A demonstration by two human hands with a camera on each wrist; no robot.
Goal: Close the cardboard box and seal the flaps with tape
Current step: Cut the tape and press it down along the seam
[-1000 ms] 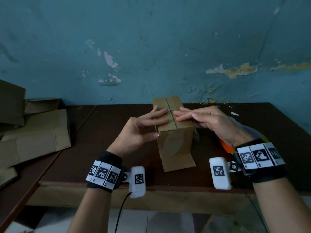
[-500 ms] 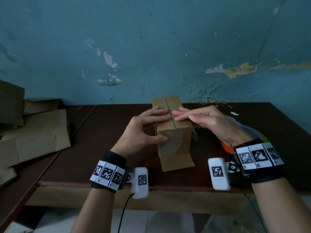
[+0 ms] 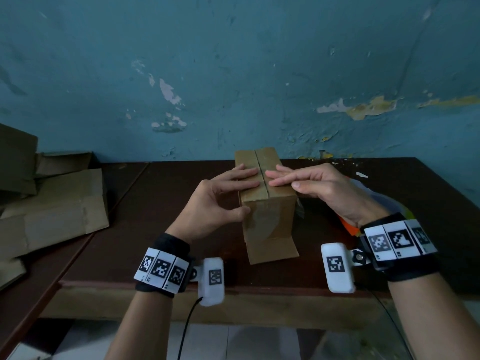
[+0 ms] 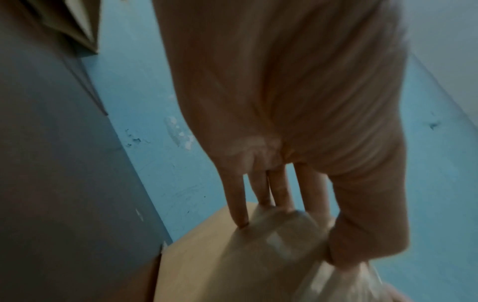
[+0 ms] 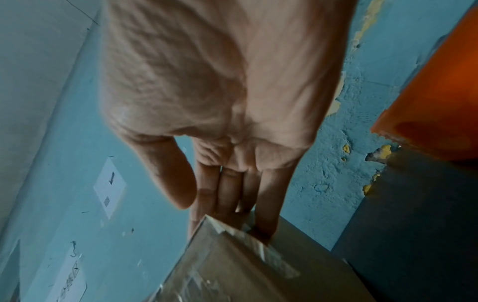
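Observation:
A tall cardboard box [image 3: 270,224] stands upright on the dark table [image 3: 155,216]. Its two top flaps are folded down and meet at a middle seam. My left hand [image 3: 245,194] lays straight fingers on the left flap, with the thumb against the box's front left edge. Straight fingers of my right hand [image 3: 283,181] press the right flap, and its thumb is lifted. Glossy clear tape [image 5: 232,255] shows on the box's near corner, and in the left wrist view the tape [image 4: 284,235] is under the thumb. One bottom flap lies flat on the table in front.
Flattened cardboard pieces [image 3: 52,211] are stacked at the left on the neighbouring table. An orange and multicoloured object [image 3: 348,227] lies behind my right wrist. The blue wall stands close behind the box. The table's front edge [image 3: 259,287] runs just under my wrists.
Both hands stay on the top flaps. My left wrist has drifted a little to the right and its thumb has shifted along the box's front edge.

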